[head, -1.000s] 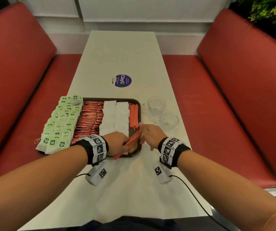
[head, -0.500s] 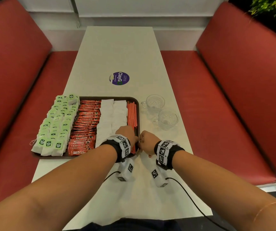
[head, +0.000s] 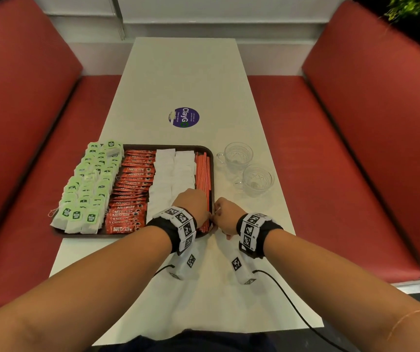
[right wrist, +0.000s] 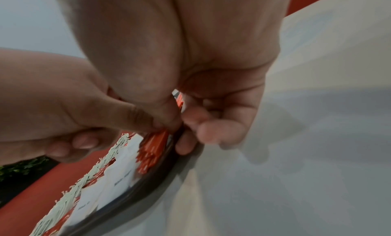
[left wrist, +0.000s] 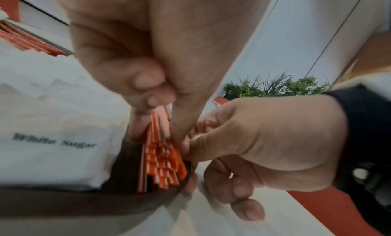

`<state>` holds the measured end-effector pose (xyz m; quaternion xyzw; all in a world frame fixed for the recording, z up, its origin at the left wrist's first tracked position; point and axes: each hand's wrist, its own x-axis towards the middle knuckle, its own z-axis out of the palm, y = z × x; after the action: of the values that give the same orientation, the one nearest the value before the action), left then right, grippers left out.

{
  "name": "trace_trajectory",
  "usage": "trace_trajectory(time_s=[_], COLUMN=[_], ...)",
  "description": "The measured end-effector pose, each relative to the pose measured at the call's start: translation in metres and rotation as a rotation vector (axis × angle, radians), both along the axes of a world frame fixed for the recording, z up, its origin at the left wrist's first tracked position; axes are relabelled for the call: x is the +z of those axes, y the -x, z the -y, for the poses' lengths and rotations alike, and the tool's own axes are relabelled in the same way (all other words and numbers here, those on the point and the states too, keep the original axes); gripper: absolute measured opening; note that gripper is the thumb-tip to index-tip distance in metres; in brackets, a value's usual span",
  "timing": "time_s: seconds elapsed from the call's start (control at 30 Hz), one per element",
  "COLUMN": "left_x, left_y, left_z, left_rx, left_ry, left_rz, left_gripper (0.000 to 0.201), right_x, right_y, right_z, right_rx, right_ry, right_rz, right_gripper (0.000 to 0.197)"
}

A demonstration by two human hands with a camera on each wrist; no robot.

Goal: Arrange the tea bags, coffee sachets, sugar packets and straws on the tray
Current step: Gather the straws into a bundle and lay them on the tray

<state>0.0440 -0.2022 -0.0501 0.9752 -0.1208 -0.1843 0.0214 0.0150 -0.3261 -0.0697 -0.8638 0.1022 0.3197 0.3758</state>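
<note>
Hands meet at the tray's (head: 210, 158) near right corner: the left hand (head: 191, 203) pinches the orange straws (head: 202, 171), the right hand (head: 225, 212) pinching them too. Tea bags (head: 87, 179), coffee sachets (head: 133, 184) and sugar packets (head: 171, 174) fill the tray on the desk (head: 178, 80).

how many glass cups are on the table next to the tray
2. One glass cup stands on the table just right of the tray's far corner; the other glass cup stands nearer and slightly further right. None seems hidden.
</note>
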Motion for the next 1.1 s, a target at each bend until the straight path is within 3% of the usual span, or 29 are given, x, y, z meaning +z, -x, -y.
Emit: trace_trajectory(time_s=[0.43, 0.63, 0.77, 0.97, 1.03, 1.1], left_x=[-0.008, 0.012, 0.032, 0.038, 0.035, 0.032], left_y=[0.016, 0.016, 0.008, 0.000, 0.000, 0.001], left_z=[-0.011, -0.028, -0.079, -0.195, -0.231, -0.264], left_rx=[-0.117, -0.089, 0.076, 0.316, 0.349, 0.387], left_ry=[-0.024, 0.139, 0.271, 0.136, 0.051, -0.011], left_rz=[0.028, 0.096, 0.138, 0.205, 0.176, 0.122], left_gripper=[0.023, 0.026, 0.032, 0.029, 0.041, 0.065], right_x=[-0.002, -0.004, -0.005, -0.003, -0.001, 0.001], right_y=[0.006, 0.013, 0.018, 0.020, 0.020, 0.021], right_z=[-0.002, -0.004, -0.006, -0.015, -0.019, -0.022], right_rx=[-0.036, -0.055, -0.022, -0.047, -0.058, -0.075], right_ry=[0.009, -0.010, 0.039, 0.111, 0.143, 0.171], right_rz=[-0.006, 0.011, 0.053, 0.088, 0.108, 0.130], right_gripper=[0.028, 0.033, 0.036, 0.034, 0.033, 0.037])
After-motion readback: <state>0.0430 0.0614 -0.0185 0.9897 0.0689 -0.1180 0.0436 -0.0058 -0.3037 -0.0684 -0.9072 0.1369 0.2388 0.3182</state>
